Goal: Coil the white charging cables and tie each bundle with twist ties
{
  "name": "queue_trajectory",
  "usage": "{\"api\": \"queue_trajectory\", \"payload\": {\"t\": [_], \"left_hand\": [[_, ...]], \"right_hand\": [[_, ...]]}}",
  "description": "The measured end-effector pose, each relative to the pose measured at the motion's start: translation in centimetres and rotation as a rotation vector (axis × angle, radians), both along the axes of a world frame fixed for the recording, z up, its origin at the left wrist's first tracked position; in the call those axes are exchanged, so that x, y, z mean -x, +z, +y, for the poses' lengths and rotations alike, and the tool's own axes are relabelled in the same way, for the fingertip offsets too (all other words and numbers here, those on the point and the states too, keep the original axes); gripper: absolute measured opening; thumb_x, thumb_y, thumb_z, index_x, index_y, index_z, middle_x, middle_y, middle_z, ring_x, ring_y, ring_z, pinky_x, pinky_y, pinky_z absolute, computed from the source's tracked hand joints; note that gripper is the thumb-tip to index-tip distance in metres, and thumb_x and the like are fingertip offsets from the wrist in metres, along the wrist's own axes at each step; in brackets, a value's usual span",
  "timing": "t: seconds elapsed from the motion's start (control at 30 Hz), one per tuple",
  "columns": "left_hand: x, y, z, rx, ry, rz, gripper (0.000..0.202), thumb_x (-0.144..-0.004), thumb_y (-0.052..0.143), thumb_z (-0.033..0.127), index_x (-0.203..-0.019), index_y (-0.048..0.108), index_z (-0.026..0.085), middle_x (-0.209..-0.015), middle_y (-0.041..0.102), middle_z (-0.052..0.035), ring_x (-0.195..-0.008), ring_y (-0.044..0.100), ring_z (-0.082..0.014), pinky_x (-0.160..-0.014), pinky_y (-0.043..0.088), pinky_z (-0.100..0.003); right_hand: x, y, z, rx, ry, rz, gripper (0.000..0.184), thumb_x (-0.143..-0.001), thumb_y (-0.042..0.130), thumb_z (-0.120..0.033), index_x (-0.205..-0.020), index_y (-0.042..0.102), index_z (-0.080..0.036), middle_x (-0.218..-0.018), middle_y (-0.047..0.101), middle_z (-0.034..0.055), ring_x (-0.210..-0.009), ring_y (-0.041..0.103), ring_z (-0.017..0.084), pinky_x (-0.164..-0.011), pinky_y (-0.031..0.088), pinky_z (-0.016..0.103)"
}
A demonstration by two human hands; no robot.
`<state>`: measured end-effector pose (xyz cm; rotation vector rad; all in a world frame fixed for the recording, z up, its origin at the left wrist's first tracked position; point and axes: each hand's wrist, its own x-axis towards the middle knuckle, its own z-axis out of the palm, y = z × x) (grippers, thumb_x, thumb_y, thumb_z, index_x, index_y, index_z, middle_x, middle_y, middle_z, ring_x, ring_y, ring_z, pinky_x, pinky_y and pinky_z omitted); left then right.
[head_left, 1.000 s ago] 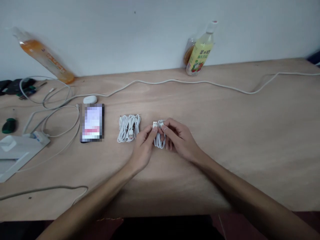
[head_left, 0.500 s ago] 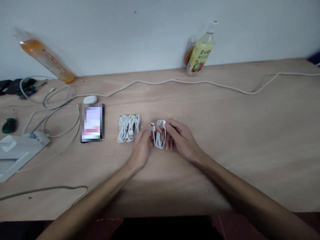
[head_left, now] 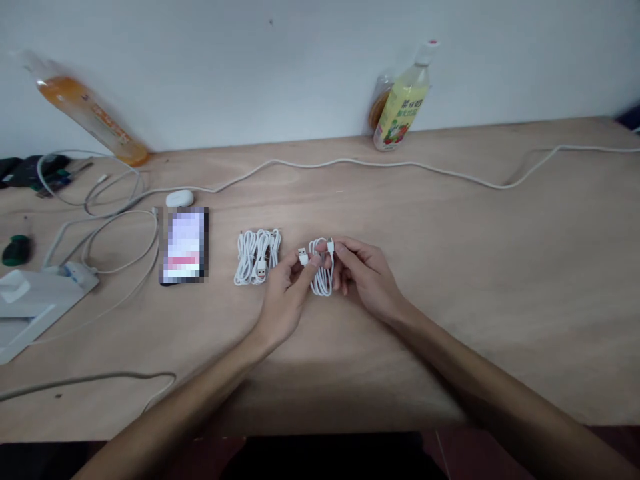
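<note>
My left hand (head_left: 285,293) pinches the large plug end of a coiled white cable (head_left: 321,273) in the middle of the wooden table (head_left: 450,267). My right hand (head_left: 367,277) grips the same coil from the right, thumb and forefinger closed on its small plug. Just to the left lie two more coiled white cables (head_left: 257,257), side by side and untouched. A phone (head_left: 184,245) lies flat further left.
A white earbud case (head_left: 180,198) sits behind the phone. Loose cables and a white power strip (head_left: 30,303) crowd the left side. A long white cord (head_left: 400,165) crosses the back. Two bottles, one orange (head_left: 87,113) and one yellow-green (head_left: 400,107), lean on the wall.
Both hands have kept hold of the coil and turned the plug ends slightly; the large plug has shifted a little left and down. Nothing else moved.
</note>
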<state>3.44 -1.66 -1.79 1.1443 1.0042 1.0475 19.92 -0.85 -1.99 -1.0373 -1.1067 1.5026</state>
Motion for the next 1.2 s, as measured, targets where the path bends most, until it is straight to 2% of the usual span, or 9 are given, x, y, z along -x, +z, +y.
{"api": "queue_trajectory", "payload": {"t": [0.17, 0.37, 0.57, 0.7, 0.9, 1.0, 1.2], "left_hand": [[0.1, -0.9, 0.1, 0.041, 0.017, -0.051, 0.038, -0.101, 0.073, 0.056, -0.089, 0.070, 0.019, -0.089, 0.074, -0.0053, -0.086, 0.069, -0.0207, -0.083, 0.056, -0.035], [0.0, -1.5, 0.0, 0.118, 0.041, -0.152, 0.037, -0.099, 0.073, 0.055, -0.087, 0.065, 0.021, -0.092, 0.075, -0.0061, -0.088, 0.072, -0.0220, -0.077, 0.059, -0.034], [0.0, -1.5, 0.2, 0.147, 0.027, -0.230, 0.038, -0.096, 0.071, 0.057, -0.090, 0.068, 0.020, -0.095, 0.078, -0.0091, -0.089, 0.076, -0.0260, -0.080, 0.064, -0.041], [0.1, -1.3, 0.2, 0.147, -0.002, -0.248, 0.040, -0.098, 0.071, 0.057, -0.100, 0.074, 0.017, -0.100, 0.081, -0.0119, -0.095, 0.078, -0.0293, -0.085, 0.065, -0.045], [0.2, -1.0, -0.1, 0.151, -0.109, -0.245, 0.062, -0.100, 0.073, 0.067, -0.128, 0.080, 0.013, -0.103, 0.083, -0.0140, -0.106, 0.078, -0.0310, -0.096, 0.063, -0.046], [0.2, -0.9, -0.1, 0.152, -0.108, -0.262, 0.057, -0.100, 0.077, 0.063, -0.130, 0.082, 0.014, -0.107, 0.083, -0.0129, -0.108, 0.077, -0.0290, -0.098, 0.062, -0.044], [0.0, -0.3, 0.0, 0.202, -0.146, -0.405, 0.039, -0.097, 0.085, 0.052, -0.118, 0.087, 0.019, -0.110, 0.083, -0.0113, -0.111, 0.077, -0.0275, -0.103, 0.060, -0.043]], "right_hand": [[-0.3, 0.1, 0.2, 0.015, 0.011, -0.009, 0.047, -0.091, 0.079, -0.068, -0.088, 0.076, -0.021, -0.065, 0.062, -0.0027, -0.051, 0.051, 0.010, -0.045, 0.043, 0.023], [-0.2, 0.0, 0.2, 0.019, 0.013, -0.003, 0.049, -0.089, 0.083, -0.068, -0.102, 0.077, -0.021, -0.068, 0.064, -0.0036, -0.052, 0.051, 0.010, -0.044, 0.041, 0.023], [-0.1, 0.1, 0.2, 0.001, 0.007, -0.003, 0.051, -0.087, 0.085, -0.071, -0.092, 0.070, -0.022, -0.061, 0.060, -0.0066, -0.046, 0.044, 0.008, -0.042, 0.038, 0.022], [-0.1, -0.1, 0.3, 0.007, -0.049, 0.010, 0.053, -0.083, 0.087, -0.072, -0.087, 0.068, -0.022, -0.067, 0.063, -0.0057, -0.044, 0.042, 0.006, -0.040, 0.038, 0.022], [-0.1, 0.0, 0.3, 0.005, -0.099, 0.035, 0.053, -0.080, 0.090, -0.070, -0.087, 0.070, -0.022, -0.077, 0.073, -0.0024, -0.043, 0.043, 0.005, -0.038, 0.039, 0.022], [0.0, 0.2, 0.3, -0.010, -0.105, 0.021, 0.053, -0.080, 0.090, -0.070, -0.082, 0.070, -0.021, -0.072, 0.071, -0.0025, -0.042, 0.044, 0.005, -0.038, 0.039, 0.022], [0.0, 0.5, 0.1, -0.023, -0.157, -0.049, 0.050, -0.079, 0.092, -0.067, -0.079, 0.072, -0.021, -0.070, 0.072, -0.0014, -0.042, 0.047, 0.006, -0.036, 0.038, 0.021]]}}
